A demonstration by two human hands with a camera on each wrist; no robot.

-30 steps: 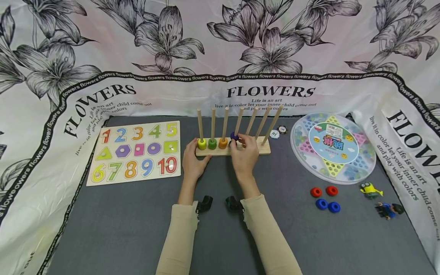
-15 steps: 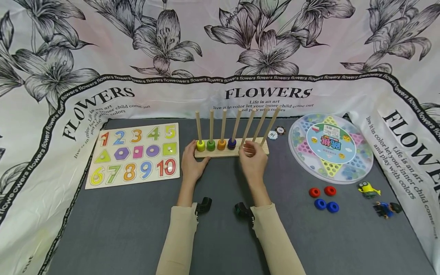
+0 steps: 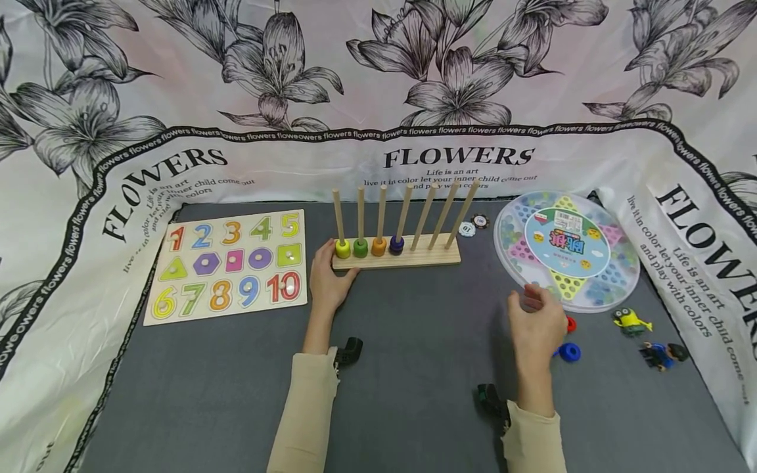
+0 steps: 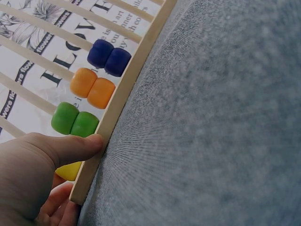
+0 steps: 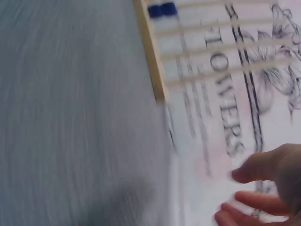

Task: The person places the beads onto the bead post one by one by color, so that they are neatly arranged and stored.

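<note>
A wooden peg rack (image 3: 414, 258) stands on the grey mat with yellow (image 3: 342, 248), green (image 3: 360, 247), orange (image 3: 378, 246) and dark blue (image 3: 397, 245) rings at the feet of its four left pegs. My left hand (image 3: 331, 263) grips the rack's left end. In the left wrist view its thumb (image 4: 80, 146) presses the base's front edge beside the green ring (image 4: 75, 120). My right hand (image 3: 529, 303) hovers with relaxed fingers, holding nothing, over loose rings; a red ring (image 3: 570, 323) and a blue ring (image 3: 569, 352) show, others are hidden. The right wrist view is blurred.
A number puzzle board (image 3: 227, 266) lies left of the rack. A round marble game box (image 3: 568, 253) sits at the right, two small chips (image 3: 473, 225) behind the rack, and two toy figures (image 3: 629, 322) near the right edge. Flowered cloth (image 3: 461, 157) surrounds the mat.
My right hand let go of the dark blue ring on the fourth peg and swung right and back to the loose rings. The left hand has stayed on the rack.
</note>
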